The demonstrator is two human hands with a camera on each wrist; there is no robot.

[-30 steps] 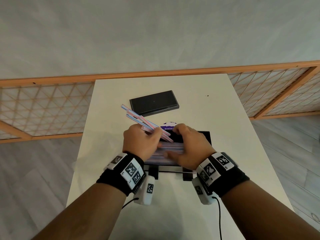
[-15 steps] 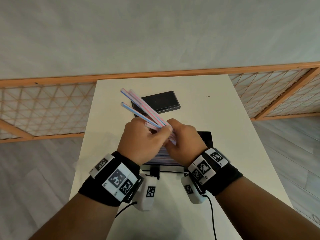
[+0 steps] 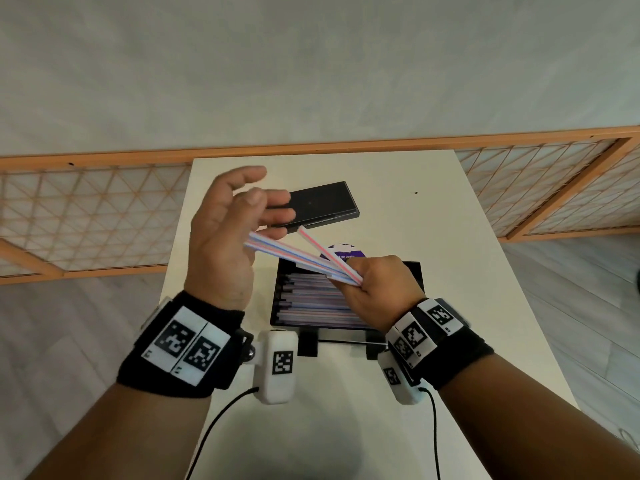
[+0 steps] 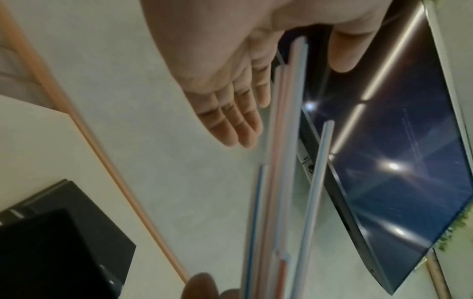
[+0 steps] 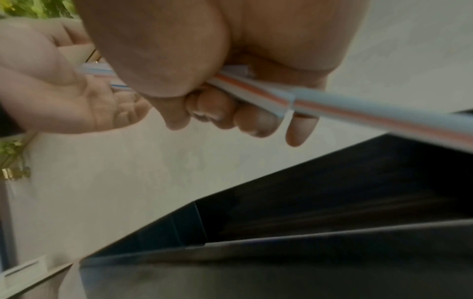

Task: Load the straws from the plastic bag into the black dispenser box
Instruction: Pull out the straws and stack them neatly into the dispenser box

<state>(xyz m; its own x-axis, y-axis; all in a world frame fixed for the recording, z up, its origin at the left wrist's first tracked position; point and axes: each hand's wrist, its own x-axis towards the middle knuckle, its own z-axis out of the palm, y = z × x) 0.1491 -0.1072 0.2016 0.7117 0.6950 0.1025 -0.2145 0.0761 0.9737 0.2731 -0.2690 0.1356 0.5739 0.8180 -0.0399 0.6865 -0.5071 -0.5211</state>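
Fingers straight and spread, the left hand is raised at 10 o'clock of the black dispenser box, its palm meeting the free ends of a small bundle of striped straws. That bundle slants down toward 4 o'clock into the right hand, whose fingers curl tight around it just above the box. Inside the box lie many more straws, stacked lengthwise. A black lid rests on the white bench at 12 o'clock of the box.

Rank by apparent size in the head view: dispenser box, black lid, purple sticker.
1. Dispenser box, partly hidden by the hands.
2. Black lid, though farther from the camera.
3. Purple sticker, only partly visible.
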